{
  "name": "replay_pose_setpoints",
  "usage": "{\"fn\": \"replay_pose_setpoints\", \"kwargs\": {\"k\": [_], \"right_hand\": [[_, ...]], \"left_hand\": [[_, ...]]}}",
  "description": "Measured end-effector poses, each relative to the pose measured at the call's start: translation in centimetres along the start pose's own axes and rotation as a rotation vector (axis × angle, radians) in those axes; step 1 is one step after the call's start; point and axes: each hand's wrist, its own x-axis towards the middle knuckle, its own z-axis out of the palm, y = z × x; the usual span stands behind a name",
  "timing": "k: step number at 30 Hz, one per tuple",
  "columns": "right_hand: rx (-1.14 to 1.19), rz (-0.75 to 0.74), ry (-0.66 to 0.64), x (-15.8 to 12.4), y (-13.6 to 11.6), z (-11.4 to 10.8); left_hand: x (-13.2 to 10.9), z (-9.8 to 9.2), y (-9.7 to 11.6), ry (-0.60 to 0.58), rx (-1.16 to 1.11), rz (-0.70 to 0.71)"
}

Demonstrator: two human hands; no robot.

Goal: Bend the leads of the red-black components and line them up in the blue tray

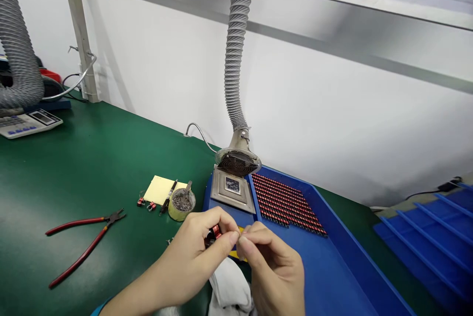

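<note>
My left hand (194,254) is closed around a small red-and-black coil (216,231), which shows between the thumb and curled fingers. My right hand (275,269) is pinched shut, its thumb and forefinger meeting my left fingertips. Whatever lies in that pinch is too small to make out. Below both hands is a crumpled white cloth (231,284). Just beyond them, a metal plate with a square solder pot (232,185) sits under a round fume hood (238,161). Rows of similar red-and-black coils (286,203) lie in a blue tray (351,257) to the right.
Red-handled pliers (86,220) lie opened on the green table (92,158). Nearer the middle are a yellow notepad (157,189), a black pen (169,196), a small tub of grey bits (182,204) and two loose coils (151,205). A calculator (29,123) sits far left.
</note>
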Motion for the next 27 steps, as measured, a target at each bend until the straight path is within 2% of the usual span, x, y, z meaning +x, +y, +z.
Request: {"fn": "replay_pose_setpoints", "kwargs": {"k": [3, 8, 11, 13, 15, 18, 20, 22, 24, 27], "right_hand": [[-0.086, -0.109, -0.137, -0.1, -0.9, -0.6], [-0.293, -0.371, 0.017, -0.5, -0.9, -0.8], [-0.391, -0.442, -0.002, -0.6, -0.7, -0.5], [-0.394, -0.385, -0.001, -0.7, -0.7, -0.2], [-0.33, -0.21, 0.042, -0.8, -0.8, 0.1], [-0.024, 0.11, 0.041, -0.7, -0.9, 0.4], [0.181, 0.153, 0.001, -0.6, -0.8, 0.3], [0.176, 0.021, 0.046, -0.4, -0.7, 0.1], [-0.001, -0.185, 0.104, -0.4, -0.6, 0.1], [-0.251, -0.419, 0.112, -0.6, -0.6, 0.2]], "left_hand": [[0.0, -0.1, 0.0, 0.013, 0.075, 0.026], [-0.1, -0.1, 0.1, -0.013, 0.178, 0.08], [-0.3, 0.0, -0.1, -0.016, 0.241, 0.127], [-0.3, 0.1, -0.3, -0.008, 0.304, 0.186], [-0.2, 0.2, -0.5, -0.001, 0.382, 0.276], [-0.1, 0.3, -0.7, 0.01, 0.494, 0.44], [-0.1, 0.4, -0.6, 0.034, 0.517, 0.496], [-0.2, 0.4, -0.5, 0.065, 0.473, 0.467], [-0.3, 0.3, -0.3, 0.079, 0.399, 0.389], [-0.5, 0.3, -0.2, 0.069, 0.327, 0.311]]}}
